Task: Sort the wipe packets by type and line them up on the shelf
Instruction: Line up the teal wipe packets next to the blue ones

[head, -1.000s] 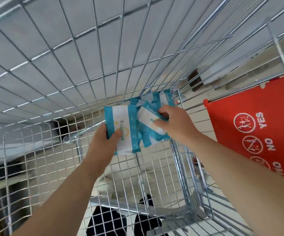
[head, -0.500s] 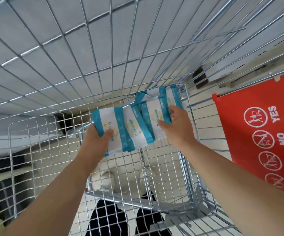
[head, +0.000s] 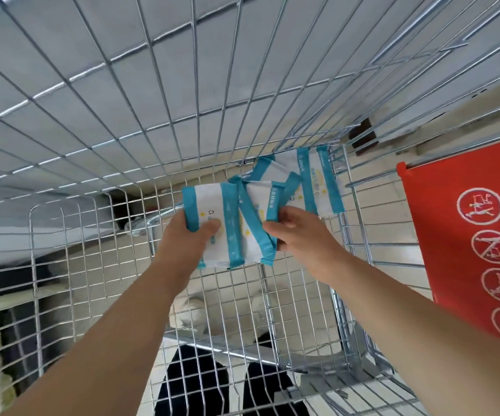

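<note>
**Left hand** (head: 188, 238): thumb curled over the face of one wipe packet, fingers hidden behind it, so the packet is gripped at its lower left part.

**Right hand** (head: 302, 235): fingers bent and closed on the right edge of the neighbouring packet; how many packets this pinch takes in cannot be told.

**Wipe packets** (head: 209, 205): white with teal bands, all of one look. At least four show, fanned and overlapping. The two nearest are the left-hand packet and the right-hand packet (head: 256, 235). At least two rear packets (head: 317, 178) lie behind them. The overlap hides the exact count.

**Position:** the fan sits at the far right corner of the wire cart. The rear packets lie close against the far wall (head: 152, 100) and just beside the right wall (head: 359, 235).

**Room:**
- The mesh floor (head: 92, 265) runs open to the left of the hands and towards the near edge.
- The corner itself is tight, closed by wire on two sides.

**Other items:**
- One red panel (head: 452, 250) stands outside the right wall. It bears four round pictograms, the top one marked YES and the three below crossed out.
- Two dark shapes (head: 194, 382) show through the floor mesh near the near edge.
</note>
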Demonstrator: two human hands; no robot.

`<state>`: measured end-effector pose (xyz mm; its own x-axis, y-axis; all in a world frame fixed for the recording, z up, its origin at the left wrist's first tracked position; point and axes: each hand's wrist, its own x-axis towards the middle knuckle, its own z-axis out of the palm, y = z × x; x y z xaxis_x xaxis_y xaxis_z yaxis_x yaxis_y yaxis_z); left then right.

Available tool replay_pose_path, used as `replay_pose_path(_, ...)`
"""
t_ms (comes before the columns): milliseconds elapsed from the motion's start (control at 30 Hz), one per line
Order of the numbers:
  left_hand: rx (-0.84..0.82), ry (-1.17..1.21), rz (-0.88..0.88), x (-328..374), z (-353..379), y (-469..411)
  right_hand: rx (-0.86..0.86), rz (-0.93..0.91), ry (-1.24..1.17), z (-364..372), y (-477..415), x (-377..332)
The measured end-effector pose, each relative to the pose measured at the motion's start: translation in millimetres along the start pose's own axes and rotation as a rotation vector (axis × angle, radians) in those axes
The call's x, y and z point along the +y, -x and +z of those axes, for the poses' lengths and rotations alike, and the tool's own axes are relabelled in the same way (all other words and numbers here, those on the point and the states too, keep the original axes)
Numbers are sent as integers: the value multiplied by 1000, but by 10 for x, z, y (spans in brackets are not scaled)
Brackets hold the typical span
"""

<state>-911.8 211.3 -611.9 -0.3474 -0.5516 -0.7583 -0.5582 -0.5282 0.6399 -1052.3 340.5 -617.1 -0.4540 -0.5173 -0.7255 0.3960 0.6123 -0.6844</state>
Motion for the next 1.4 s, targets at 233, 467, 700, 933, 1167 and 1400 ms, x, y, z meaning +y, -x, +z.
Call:
replay_pose_path(233, 16, -81, 22, 25, -271, 2, 433, -42, 107, 102, -86, -55)
replay_pose_path(467, 12, -20, 21, 21, -470, -5, 584, 35, -8, 477, -323, -88)
replay_pose_path(700, -18, 22, -17, 109, -649, 90, 569, 11, -5, 529, -39, -219)
replay_pose_path(933, -18, 54, 65, 404, -881, 755, 383, -264, 291, 589, 881, -710)
replay_pose_path(1167, 68, 31, 210, 689, -1215, 2022, 163, -515, 429, 700, 2096, -1357)
replay_pose_path(1400, 180, 251, 338, 769, -1852, 3673, -6, -750, 518, 941, 3555, -1855)
